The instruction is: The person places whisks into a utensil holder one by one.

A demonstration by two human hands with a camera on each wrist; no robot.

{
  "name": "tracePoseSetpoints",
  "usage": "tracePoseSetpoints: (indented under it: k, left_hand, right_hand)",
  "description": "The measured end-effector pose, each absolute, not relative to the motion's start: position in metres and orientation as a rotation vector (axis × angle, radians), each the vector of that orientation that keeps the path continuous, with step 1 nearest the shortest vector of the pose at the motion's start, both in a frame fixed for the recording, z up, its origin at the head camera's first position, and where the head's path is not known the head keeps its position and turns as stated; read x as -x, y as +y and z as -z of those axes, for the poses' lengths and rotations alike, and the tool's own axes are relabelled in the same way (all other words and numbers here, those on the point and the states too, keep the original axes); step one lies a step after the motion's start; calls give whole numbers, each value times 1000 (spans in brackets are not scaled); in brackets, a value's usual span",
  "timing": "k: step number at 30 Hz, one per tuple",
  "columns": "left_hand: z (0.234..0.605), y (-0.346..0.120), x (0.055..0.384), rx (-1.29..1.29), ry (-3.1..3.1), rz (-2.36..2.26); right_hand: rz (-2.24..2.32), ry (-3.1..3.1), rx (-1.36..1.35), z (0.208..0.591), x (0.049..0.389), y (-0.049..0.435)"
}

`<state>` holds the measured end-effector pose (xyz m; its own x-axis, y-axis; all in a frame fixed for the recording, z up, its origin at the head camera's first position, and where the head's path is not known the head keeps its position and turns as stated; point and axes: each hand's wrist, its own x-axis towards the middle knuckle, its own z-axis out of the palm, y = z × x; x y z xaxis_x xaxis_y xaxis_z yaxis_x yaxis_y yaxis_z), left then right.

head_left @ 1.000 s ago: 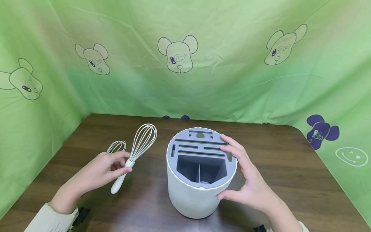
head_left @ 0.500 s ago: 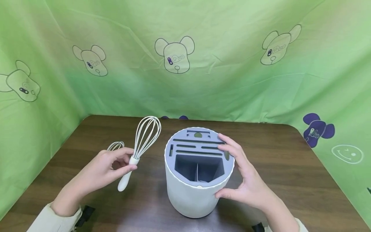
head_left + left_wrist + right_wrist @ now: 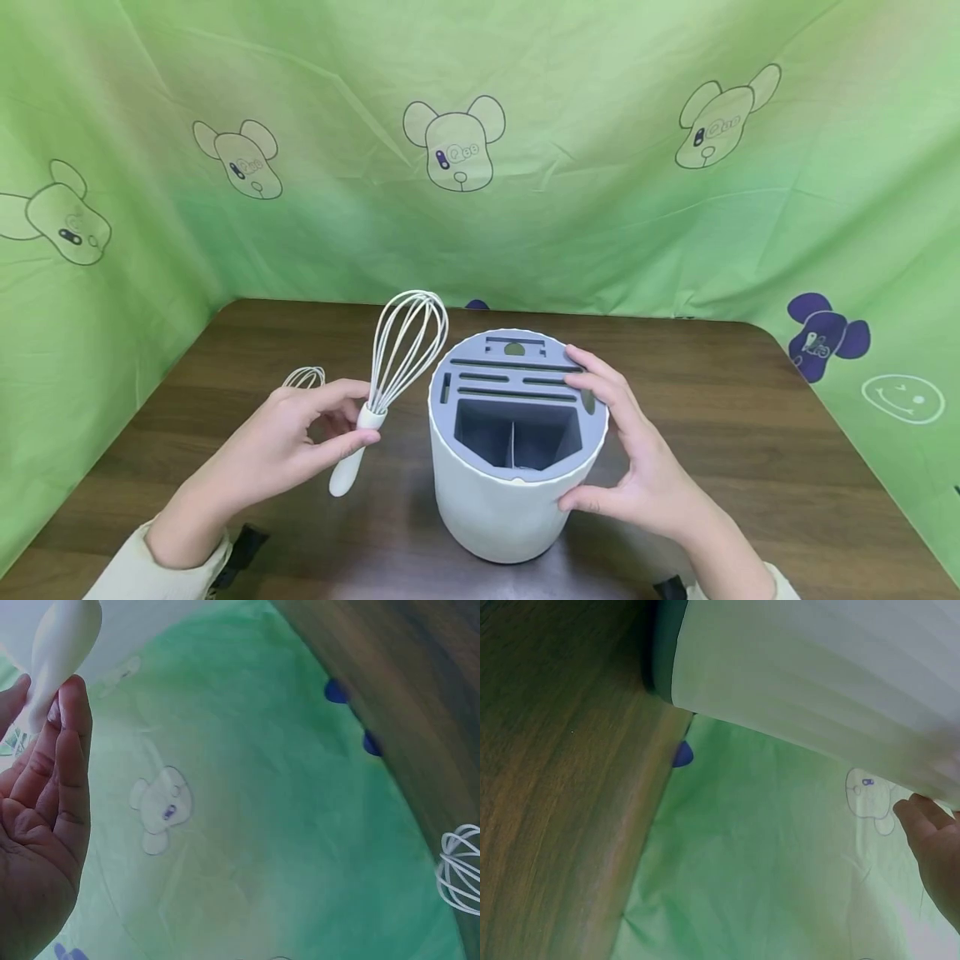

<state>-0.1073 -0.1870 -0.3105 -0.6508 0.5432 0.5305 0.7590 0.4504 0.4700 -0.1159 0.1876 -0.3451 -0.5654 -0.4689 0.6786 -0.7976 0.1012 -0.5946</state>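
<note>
In the head view my left hand [image 3: 288, 442] pinches a white-handled whisk [image 3: 408, 350] just below its wires. The whisk is raised and tilted, wire end up and to the right, handle end hanging low. The left wrist view shows its handle [image 3: 69, 634] between thumb and fingers. Right of it stands a round white utensil holder [image 3: 498, 517] with a grey slotted insert and a divided opening. My right hand [image 3: 641, 475] grips the holder's right side, fingers over the rim and thumb against the front; in the right wrist view, fingertips meet the holder wall [image 3: 802, 675].
A smaller whisk [image 3: 303, 377] lies behind my left hand, which hides most of it; its wires also show in the left wrist view. Everything stands on a brown wooden table [image 3: 750, 433]. Green printed cloth [image 3: 585, 225] rises along the back and sides.
My left hand has carried the whisk up and to the right, closer to the holder, and the whisk stands somewhat more upright. My right hand stays in place on the holder.
</note>
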Motion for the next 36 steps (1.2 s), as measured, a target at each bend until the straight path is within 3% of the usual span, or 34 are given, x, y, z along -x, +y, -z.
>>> tracePoseSetpoints:
  k: [19,36]
  left_hand:
    - [299,-158,100,1230,-2087,1296]
    - [281,-133,99,1321,-1825,1348]
  right_hand:
    - [-1430,-2030,-1262,347,117,188]
    - [-1046,-1798,-1324,331,115,179]
